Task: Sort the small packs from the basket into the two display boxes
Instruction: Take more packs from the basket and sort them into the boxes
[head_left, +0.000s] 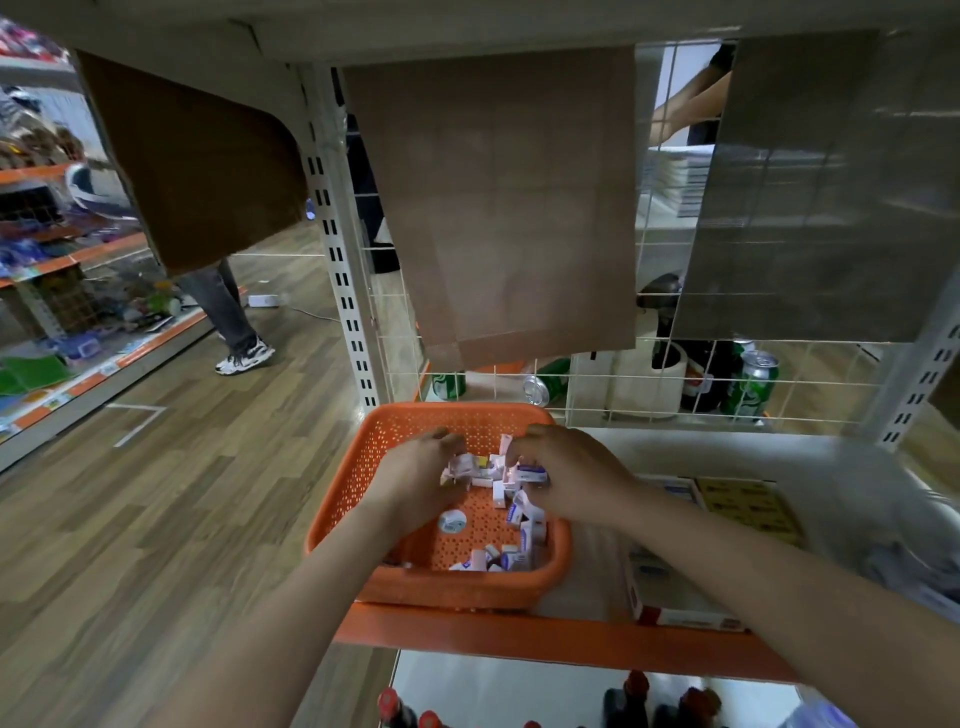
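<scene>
**On the shelf, both hands deep in the basket**

At the shelf's (519, 642) front edge sits the orange basket (358, 483), with both hands reaching into its far half. The left hand (421, 475) comes in from seven o'clock. Its fingers are curled down onto a clump of white packs (464, 464) near the basket's centre and pinch them from above. The right hand (569, 475) comes in from four o'clock. Its fingers (519, 447) are bent over more white and blue packs at about one o'clock in the basket and clutch them against the palm. The two hands lie close together, their fingertips nearly meeting over the same heap.

More packs lie loose on the basket floor, strung from the centre toward five o'clock, some upright and some tipped. A round white disc (452, 521) lies flat at about seven o'clock of the heap, clear of the packs.

At three o'clock from the basket, on the same shelf, stands a yellow box (748, 506). At four o'clock, just beside the basket, stands a white box (675, 618) with a red lower edge. What either holds is too blurred to tell.

Behind the basket, at twelve to one o'clock, green cans (756, 384) stand beyond a wire grid (597, 415). Brown paper sheets (498, 208) hang above.
</scene>
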